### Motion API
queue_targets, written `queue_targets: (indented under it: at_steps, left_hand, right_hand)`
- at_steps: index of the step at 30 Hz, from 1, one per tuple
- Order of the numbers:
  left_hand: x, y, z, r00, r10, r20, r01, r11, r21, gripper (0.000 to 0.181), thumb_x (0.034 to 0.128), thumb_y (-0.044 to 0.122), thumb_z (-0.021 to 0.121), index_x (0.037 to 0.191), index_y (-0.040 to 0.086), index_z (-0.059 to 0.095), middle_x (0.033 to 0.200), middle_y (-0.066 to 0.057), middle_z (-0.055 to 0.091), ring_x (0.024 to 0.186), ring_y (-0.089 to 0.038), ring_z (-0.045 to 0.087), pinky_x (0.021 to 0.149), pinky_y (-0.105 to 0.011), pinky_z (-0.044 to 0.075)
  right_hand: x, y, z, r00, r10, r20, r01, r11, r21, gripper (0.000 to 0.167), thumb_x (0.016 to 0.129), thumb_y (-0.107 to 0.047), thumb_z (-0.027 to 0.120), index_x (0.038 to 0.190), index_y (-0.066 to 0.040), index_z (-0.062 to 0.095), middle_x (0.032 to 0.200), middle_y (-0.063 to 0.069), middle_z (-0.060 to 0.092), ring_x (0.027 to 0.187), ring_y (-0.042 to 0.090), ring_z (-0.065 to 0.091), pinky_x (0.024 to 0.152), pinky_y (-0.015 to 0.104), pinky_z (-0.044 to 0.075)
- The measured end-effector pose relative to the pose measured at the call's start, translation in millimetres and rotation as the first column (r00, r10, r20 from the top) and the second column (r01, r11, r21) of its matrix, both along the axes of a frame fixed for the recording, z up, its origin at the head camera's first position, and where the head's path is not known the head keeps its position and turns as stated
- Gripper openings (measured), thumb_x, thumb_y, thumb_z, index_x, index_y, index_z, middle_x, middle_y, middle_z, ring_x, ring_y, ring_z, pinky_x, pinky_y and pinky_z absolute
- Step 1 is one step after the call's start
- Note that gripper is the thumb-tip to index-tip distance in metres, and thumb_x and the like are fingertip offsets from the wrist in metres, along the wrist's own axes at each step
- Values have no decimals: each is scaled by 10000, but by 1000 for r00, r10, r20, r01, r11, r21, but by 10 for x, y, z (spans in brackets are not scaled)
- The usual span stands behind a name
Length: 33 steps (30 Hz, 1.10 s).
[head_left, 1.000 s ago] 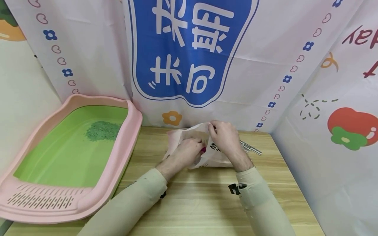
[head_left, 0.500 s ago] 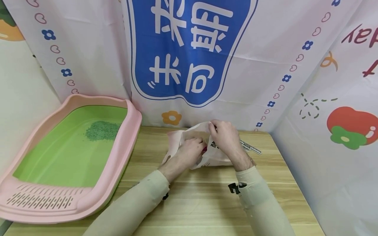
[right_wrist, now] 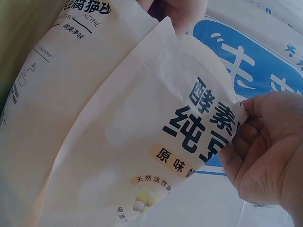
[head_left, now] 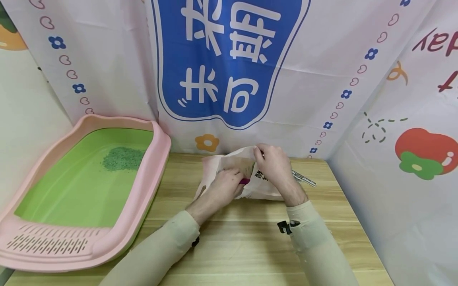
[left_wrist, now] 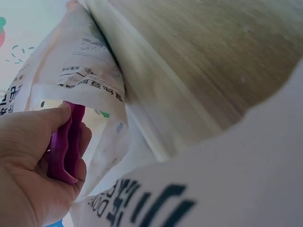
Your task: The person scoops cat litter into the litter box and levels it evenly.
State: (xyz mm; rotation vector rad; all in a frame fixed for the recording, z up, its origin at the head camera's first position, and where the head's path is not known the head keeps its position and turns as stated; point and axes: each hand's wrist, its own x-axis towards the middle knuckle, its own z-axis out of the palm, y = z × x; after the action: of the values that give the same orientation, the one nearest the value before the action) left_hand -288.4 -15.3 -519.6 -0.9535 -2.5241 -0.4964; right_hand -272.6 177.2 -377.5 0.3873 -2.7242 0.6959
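Wooden surface [head_left: 250,246], white bag [right_wrist: 113,127] at twelve o'clock: your right fingers [right_wrist: 233,163] pinch it; hold it wide for left fingers [left_wrist: 85,139] clamped on a purple handle [left_wrist: 59,149].

The head view is bright and evenly lit, with soft shadow on the wooden table [head_left: 250,254] between the pale sleeves [head_left: 316,238] and a faint sheen across the green tray floor [head_left: 71,194]. Lines lean outward near its side edges, as through a wide lens. The right wrist view is dimmer and hazy, darkest along the left edge, though the bag [right_wrist: 123,127] shows readable print. The left wrist view is greyish; blur softens large lettering at lower centre, while the purple object [left_wrist: 59,151] looks crisper.
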Motion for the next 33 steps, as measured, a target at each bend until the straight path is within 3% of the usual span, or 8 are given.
queue_targets:
  at_steps: [4,8,14,16,20,24,33]
  left_hand:
    - [116,-22,216,997,3,75,-4,1000,9,170,1131,224,765,1153,60,798,1069,-78,749,1010,-312,748,945,-518,649]
    - [261,-46,445,994,27,107,-28,1000,8,225,1150,223,746,1270,39,791,1164,-105,770,1104,-336,758,987,-568,653]
    - [305,-79,498,992,99,76,-95,994,-54,235,1179,266,710,1307,78,768,1208,-57,771,1124,-281,757,948,-501,645]
    - [354,-83,561,986,136,92,-128,987,-93,256,1174,282,732,1319,73,755,1209,-59,774,1113,-283,760,954,-487,637]
    - [374,-111,569,978,200,60,-188,968,-164,263,1187,337,714,1309,104,731,1180,-26,767,1058,-243,741,905,-427,573]
    - [393,-133,608,979,201,43,-192,967,-167,246,1185,325,712,1281,98,717,1167,-35,762,1059,-252,730,918,-434,519]
    - [369,-168,724,985,171,18,-166,975,-147,273,1174,298,725,1318,67,722,1228,-79,782,1153,-298,754,1033,-491,544]
  right_hand:
    - [9,3,15,1000,-2,21,3,1000,-6,391,1222,-251,547,1001,-65,811,678,48,627,557,174,544,537,326,410]
    - [17,11,27,1000,-8,29,9,1000,-12,376,1223,-247,555,1116,-43,853,682,54,639,544,164,530,524,312,406]
    - [13,13,28,1000,-10,15,10,1000,-6,375,1220,-244,563,1051,-50,836,672,34,596,561,168,521,540,314,405]
    - [11,12,27,1000,-10,16,10,1000,-4,377,1220,-249,563,1049,-53,836,669,28,587,562,166,517,541,312,404]
    - [15,16,25,1000,-12,21,12,1000,-6,374,1222,-255,563,1112,-47,854,673,34,596,555,161,506,532,310,400]
    - [20,21,23,1000,-14,19,14,1000,-9,370,1222,-256,565,1186,-45,867,680,47,617,545,157,503,521,309,397]
    - [23,25,25,999,-21,26,21,1000,-15,376,1218,-260,556,1107,-61,855,695,54,628,574,177,538,549,324,420]
